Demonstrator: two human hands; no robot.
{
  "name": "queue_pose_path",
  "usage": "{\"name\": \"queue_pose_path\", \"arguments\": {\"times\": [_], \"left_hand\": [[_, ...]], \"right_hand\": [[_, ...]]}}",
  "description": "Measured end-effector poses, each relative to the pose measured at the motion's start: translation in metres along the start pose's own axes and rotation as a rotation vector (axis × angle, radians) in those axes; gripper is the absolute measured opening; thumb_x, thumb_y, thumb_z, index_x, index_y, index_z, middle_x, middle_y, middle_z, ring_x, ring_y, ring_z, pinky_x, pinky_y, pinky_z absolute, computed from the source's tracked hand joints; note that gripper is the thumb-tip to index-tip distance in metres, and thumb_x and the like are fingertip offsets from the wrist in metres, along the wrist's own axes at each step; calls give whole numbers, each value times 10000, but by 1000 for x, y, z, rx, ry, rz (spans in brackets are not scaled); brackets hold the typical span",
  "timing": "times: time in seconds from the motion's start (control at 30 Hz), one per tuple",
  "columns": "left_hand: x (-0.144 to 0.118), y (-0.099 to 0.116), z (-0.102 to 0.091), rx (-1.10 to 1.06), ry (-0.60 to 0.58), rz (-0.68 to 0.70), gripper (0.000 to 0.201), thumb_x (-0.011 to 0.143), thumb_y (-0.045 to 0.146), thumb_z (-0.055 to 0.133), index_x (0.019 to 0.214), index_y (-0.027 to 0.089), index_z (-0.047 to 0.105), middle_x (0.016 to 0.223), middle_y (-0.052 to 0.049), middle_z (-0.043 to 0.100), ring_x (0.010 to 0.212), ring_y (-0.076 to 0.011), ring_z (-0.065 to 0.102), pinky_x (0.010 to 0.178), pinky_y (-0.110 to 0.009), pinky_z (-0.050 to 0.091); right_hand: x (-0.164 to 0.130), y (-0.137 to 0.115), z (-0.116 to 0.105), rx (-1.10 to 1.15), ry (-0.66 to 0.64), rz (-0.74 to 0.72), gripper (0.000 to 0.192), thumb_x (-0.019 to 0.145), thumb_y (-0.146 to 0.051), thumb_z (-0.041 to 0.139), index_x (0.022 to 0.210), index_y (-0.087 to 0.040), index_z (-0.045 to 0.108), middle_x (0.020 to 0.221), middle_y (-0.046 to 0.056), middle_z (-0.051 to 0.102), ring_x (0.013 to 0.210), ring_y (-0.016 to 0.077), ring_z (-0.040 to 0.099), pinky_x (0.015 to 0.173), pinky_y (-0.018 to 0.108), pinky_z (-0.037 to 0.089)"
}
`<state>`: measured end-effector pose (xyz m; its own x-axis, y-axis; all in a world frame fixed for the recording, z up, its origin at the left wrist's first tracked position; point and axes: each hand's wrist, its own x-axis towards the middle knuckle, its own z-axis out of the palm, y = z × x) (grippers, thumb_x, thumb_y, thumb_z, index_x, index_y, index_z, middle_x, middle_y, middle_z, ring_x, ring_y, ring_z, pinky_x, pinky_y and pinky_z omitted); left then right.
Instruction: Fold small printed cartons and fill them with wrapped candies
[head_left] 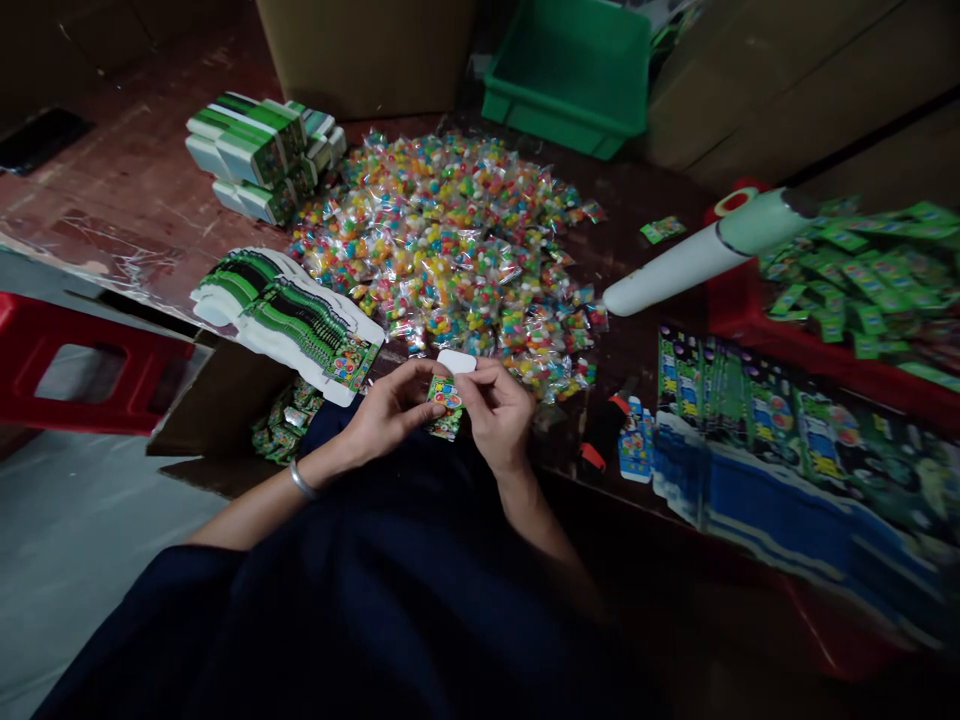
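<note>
By the near edge of the counter (142, 195), a small carton (448, 400) is in both hands: the left hand (391, 412) has its grip pinched on one side, the right hand (499, 412) grasps the other near the top. Candy packets (442, 240) crowd the surface just beyond, and fanned flat cartons (300, 320) reach the edge at left, leaving little room there; bare red-brown surface spreads farther left, beyond them. The carton is green with bright, multicoloured print, its plain white flap (456, 362) sticking out at the top.
</note>
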<state>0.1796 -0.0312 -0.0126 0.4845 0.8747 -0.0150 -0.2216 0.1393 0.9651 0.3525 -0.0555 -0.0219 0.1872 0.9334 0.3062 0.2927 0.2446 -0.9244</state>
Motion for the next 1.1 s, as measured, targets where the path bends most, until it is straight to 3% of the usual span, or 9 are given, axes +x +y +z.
{"name": "queue_pose_path", "arguments": {"times": [0.1, 0.2, 0.3, 0.4, 0.53, 0.73, 0.87, 0.97, 1.1], "left_hand": [[2, 0, 1, -51, 16, -9, 394, 835, 312, 851, 1128, 202, 613, 999, -22, 599, 736, -95, 553, 655, -205, 512], [3, 1, 2, -98, 66, -6, 494, 772, 310, 903, 1107, 225, 550, 1033, -15, 581, 748, -87, 577, 673, -196, 534], [2, 0, 1, -58, 105, -5, 511, 771, 327, 902, 1107, 232, 529, 1044, -14, 568, 741, -84, 572, 670, -197, 542], [0, 0, -1, 73, 127, 36, 477, 827, 338, 851, 1169, 235, 536, 1078, -40, 597, 845, -135, 615, 728, -231, 567], [-2, 2, -6, 252, 77, 88, 453, 882, 263, 783, 1267, 224, 548, 1152, -82, 652, 1078, -219, 655, 907, -316, 576], [-4, 7, -12, 276, -37, 68, 546, 929, 250, 734, 1441, 204, 548, 1231, -111, 680, 976, -205, 679, 840, -326, 588], [-4, 6, -11, 206, -40, 56, 420, 924, 269, 743, 1321, 168, 651, 1129, -97, 714, 911, -183, 667, 770, -281, 572], [-6, 16, -19, 222, -19, 22, 340, 916, 279, 743, 1222, 145, 679, 1054, -85, 715, 828, -153, 642, 717, -251, 548], [-21, 61, -65, 486, -117, -98, 338, 927, 270, 702, 1253, 181, 692, 982, -63, 748, 825, -186, 688, 720, -267, 552]], "right_hand": [[0, -2, 3, 51, 33, -25, 119, 963, -362, 691, 915, -257, 666, 1085, 67, 749, 1012, 231, 736, 871, 379, 595], [3, -7, 5, 112, 107, -1, 219, 925, -423, 739, 1037, -271, 629, 983, 45, 753, 902, 211, 745, 806, 355, 608], [8, -14, 4, 130, 21, 60, 249, 908, -484, 744, 939, -258, 643, 894, 36, 752, 841, 201, 730, 767, 339, 606], [15, -18, -2, 148, -77, 171, 219, 871, -434, 786, 841, -242, 684, 871, 28, 754, 812, 187, 711, 741, 322, 593], [24, -15, -11, 162, -118, 286, 187, 792, -363, 846, 826, -221, 730, 780, 3, 740, 707, 158, 674, 665, 289, 556], [31, -12, -15, 182, -172, 269, 167, 809, -333, 829, 762, -206, 732, 712, -14, 709, 655, 133, 628, 636, 269, 515], [27, -20, -12, 106, -167, 86, 234, 921, -325, 739, 716, -216, 709, 784, 4, 725, 756, 150, 669, 738, 297, 546], [20, -22, -10, 59, -201, 4, 268, 1015, -365, 629, 828, -229, 765, 889, 34, 755, 880, 177, 715, 803, 320, 588], [9, -12, -2, 72, -271, 3, 247, 1025, -407, 619, 1166, -255, 753, 1213, 77, 751, 1072, 213, 741, 873, 359, 650]]}}
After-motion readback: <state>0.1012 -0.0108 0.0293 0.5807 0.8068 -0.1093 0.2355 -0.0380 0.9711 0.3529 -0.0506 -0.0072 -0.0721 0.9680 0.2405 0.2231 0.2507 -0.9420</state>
